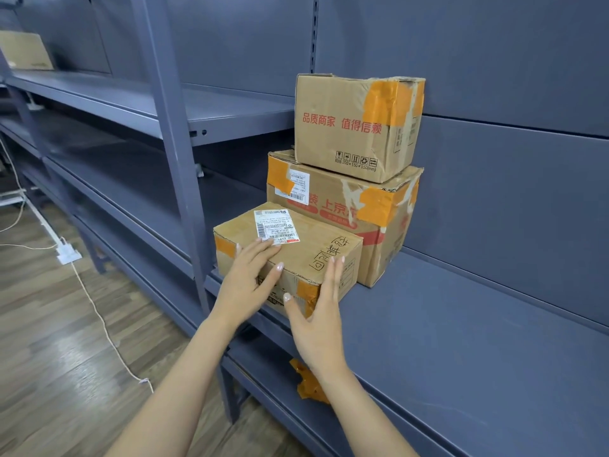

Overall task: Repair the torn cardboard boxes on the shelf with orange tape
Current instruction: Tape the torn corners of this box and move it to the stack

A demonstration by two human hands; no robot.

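Where torn, boxes point(342, 199) wear orange tape point(375, 206)

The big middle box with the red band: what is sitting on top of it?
A smaller cardboard box with red lettering and orange tape at its corner sits on the big box. It covers most of the lid, so the lid's flaps and seam beneath cannot be seen.

The left hand point(245, 285) hides part of the front box's point(306, 249) top and near face; the right hand point(321, 311) covers its near corner, where orange tape point(308, 291) shows only in part. The top box point(356, 127) hides part of the middle box's point(329, 206) top, and the front box hides its lower left. The label point(275, 225) print is too small to read. Both forearms run off the bottom edge. A far box point(24, 51) is cut off at the left edge.
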